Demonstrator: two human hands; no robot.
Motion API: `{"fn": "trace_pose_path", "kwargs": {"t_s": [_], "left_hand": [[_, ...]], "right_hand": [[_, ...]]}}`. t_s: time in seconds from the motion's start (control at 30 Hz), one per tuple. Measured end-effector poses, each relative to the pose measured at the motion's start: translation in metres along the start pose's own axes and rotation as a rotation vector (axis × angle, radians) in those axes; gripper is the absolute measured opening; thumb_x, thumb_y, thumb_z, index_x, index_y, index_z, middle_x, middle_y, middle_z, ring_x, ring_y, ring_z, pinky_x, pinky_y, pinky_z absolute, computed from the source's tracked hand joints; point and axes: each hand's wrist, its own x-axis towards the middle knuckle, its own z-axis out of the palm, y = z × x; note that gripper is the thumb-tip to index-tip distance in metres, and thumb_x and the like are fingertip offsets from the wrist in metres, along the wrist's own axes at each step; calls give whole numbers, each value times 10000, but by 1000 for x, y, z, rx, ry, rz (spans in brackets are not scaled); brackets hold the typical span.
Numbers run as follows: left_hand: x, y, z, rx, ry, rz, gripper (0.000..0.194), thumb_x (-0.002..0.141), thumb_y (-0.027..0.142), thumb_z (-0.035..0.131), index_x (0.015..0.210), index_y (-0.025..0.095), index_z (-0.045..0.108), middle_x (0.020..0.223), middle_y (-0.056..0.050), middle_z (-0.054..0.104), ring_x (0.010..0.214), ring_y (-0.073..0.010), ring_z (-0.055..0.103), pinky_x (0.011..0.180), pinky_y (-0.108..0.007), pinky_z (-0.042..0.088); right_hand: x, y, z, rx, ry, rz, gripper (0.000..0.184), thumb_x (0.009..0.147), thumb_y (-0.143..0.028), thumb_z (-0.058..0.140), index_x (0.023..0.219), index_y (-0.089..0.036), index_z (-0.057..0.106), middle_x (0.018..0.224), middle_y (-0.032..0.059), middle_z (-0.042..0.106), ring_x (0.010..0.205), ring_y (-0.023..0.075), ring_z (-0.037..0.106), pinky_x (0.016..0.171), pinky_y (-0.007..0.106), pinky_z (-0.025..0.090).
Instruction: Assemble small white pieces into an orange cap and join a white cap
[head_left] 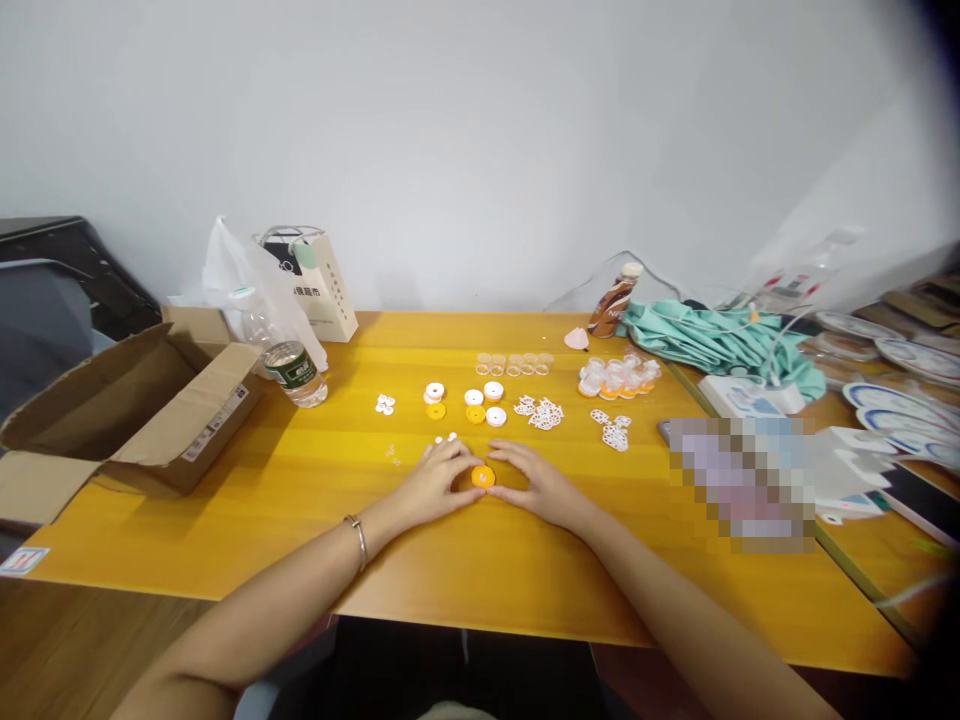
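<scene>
Fingertips of left hand [436,484] and right hand [541,485] pinched together on orange disc [483,477] at centre of yellow table [315,500], white and orange discs [474,404] just above, clear rings [514,363] beyond, water bottle [289,362] and cardboard box [120,410] at left, green cloth [712,345] upper right
</scene>
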Motion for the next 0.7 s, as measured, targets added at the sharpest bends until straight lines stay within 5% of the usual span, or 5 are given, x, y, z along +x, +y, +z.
{"fn": "trace_pose_path", "kwargs": {"t_s": [0.7], "left_hand": [[2, -8, 2, 153, 66, -95, 306, 844, 384, 483, 1124, 289, 558, 998, -35, 529, 925, -196, 438, 791, -350, 293]], "right_hand": [[18, 1, 11, -143, 53, -53, 311, 807, -382, 552, 1080, -232, 548, 1204, 100, 546, 1124, 238, 507, 946, 443, 411]]}}
